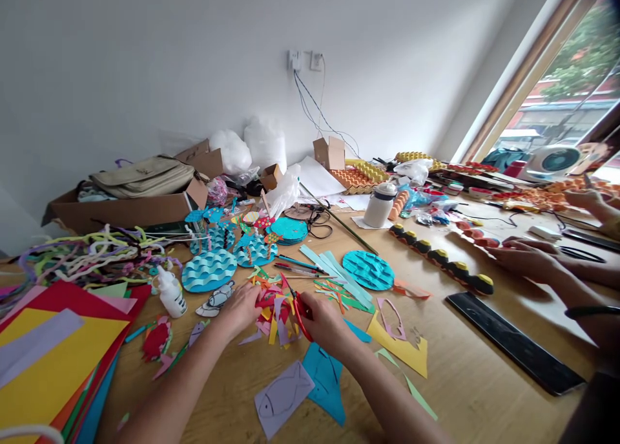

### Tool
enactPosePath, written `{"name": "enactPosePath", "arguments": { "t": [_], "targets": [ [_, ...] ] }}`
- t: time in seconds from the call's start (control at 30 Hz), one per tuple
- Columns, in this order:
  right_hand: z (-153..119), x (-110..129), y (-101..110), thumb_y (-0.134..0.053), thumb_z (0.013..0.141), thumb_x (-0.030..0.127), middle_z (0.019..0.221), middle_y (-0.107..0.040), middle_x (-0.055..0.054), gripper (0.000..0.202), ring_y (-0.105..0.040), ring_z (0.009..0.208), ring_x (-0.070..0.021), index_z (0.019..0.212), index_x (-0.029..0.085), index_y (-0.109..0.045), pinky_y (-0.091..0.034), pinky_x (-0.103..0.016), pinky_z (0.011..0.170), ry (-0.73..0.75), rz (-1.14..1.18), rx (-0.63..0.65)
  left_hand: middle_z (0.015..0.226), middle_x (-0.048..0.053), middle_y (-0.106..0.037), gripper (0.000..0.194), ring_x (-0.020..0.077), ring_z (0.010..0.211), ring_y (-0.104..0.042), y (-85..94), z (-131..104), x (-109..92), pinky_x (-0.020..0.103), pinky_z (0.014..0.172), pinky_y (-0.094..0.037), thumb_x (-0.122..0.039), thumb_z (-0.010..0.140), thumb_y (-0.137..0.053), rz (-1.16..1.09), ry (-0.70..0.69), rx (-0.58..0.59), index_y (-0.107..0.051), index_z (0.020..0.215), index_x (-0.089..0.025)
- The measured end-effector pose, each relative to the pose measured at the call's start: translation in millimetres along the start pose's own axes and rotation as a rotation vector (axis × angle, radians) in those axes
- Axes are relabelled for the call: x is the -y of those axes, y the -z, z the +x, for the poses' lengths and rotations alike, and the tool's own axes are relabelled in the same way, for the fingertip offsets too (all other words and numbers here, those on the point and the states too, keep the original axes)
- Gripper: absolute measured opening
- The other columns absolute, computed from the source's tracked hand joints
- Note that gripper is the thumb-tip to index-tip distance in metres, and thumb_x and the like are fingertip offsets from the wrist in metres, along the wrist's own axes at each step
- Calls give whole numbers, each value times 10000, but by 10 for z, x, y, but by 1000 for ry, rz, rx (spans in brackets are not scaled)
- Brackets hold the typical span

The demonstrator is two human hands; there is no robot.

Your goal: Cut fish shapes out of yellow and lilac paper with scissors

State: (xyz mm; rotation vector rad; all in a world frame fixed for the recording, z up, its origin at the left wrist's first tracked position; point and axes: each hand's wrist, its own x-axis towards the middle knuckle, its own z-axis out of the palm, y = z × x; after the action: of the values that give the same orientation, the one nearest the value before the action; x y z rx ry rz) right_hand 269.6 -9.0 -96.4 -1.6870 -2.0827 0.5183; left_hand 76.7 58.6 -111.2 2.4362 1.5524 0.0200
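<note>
My right hand is closed around the handles of red scissors, whose blades point up and left over a heap of coloured paper scraps. My left hand is closed in a pinch at a small pinkish-red piece of paper, just left of the blades. Closer to me lie a purple paper with a drawn fish and a blue paper with drawn lines. A grey paper fish rests beside my left hand.
Coloured paper sheets, a white glue bottle and pipe cleaners lie left. Wavy blue discs stand beyond my hands. A white lidded bottle, painted egg-carton strip and black tray are right, near another person's hands.
</note>
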Motion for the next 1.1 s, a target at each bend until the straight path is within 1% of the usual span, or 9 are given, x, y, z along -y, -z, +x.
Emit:
{"name": "enactPosePath", "arguments": {
  "t": [0.13,0.2,0.27,0.4,0.5,0.6,0.7,0.93,1.1],
  "targets": [
    [-20,-18,63,-478,805,191,651,-543,1,86,-416,565,-106,728,170,-510,-236,-205,498,20,-17,44,1170,88,-573,328,230,992,-580,109,-64,-64,440,818,-489,-292,838,-556,-11,6,-43,-540,1142,-170],
    [-53,-10,89,-499,781,169,650,-541,12,36,-414,557,-99,754,173,-522,-237,-197,490,62,-26,113,1149,100,-574,307,243,1091,-519,204,-166,-102,381,895,-429,-191,793,-569,-27,14,-69,-554,1100,-171],
    [-98,19,100,-529,751,154,663,-550,22,50,-417,551,-91,791,183,-538,-237,-189,481,125,-37,207,1106,77,-593,265,217,1064,-529,298,-320,-130,336,886,-411,-146,799,-479,-49,2,-54,-568,1043,-195],
    [-180,131,88,-580,716,169,740,-595,-4,161,-483,597,-115,873,192,-556,-246,-201,485,241,-98,370,868,36,-663,259,209,837,-611,396,-714,-152,298,707,-441,-122,752,-423,-79,-17,104,-620,889,-216],
    [-225,212,62,-588,710,162,811,-630,-52,224,-554,670,-170,931,179,-550,-276,-227,516,291,-164,426,835,46,-684,238,229,800,-630,366,-993,-193,311,686,-451,-115,670,-475,-80,6,215,-638,818,-206],
    [-281,253,24,-575,722,143,900,-646,-88,226,-598,736,-211,945,172,-545,-326,-254,566,322,-217,442,1084,89,-667,340,248,1028,-590,248,-1183,-285,335,852,-440,-128,676,-492,-87,32,263,-636,976,-191],
    [-347,263,-24,-553,734,123,932,-651,-106,221,-616,784,-236,951,163,-539,-366,-276,613,324,-253,434,1342,149,-513,509,259,1249,-433,69,-1264,-377,372,1029,-324,-138,701,-498,-98,120,331,-538,1208,-122],
    [-406,286,-38,-527,735,125,874,-665,-106,178,-628,759,-240,909,152,-557,-349,-268,573,286,-254,411,1295,169,-557,492,306,1216,-476,-260,-1281,-322,427,1019,-365,-98,678,-506,-151,168,183,-590,1162,-133],
    [-404,250,-3,-520,712,137,828,-669,-84,170,-609,674,-198,876,161,-558,-270,-248,497,266,-210,405,1065,112,-685,345,251,1000,-624,-428,-1309,-156,342,856,-495,-142,706,-485,-465,84,-99,-656,1000,-199]
  ]
}}
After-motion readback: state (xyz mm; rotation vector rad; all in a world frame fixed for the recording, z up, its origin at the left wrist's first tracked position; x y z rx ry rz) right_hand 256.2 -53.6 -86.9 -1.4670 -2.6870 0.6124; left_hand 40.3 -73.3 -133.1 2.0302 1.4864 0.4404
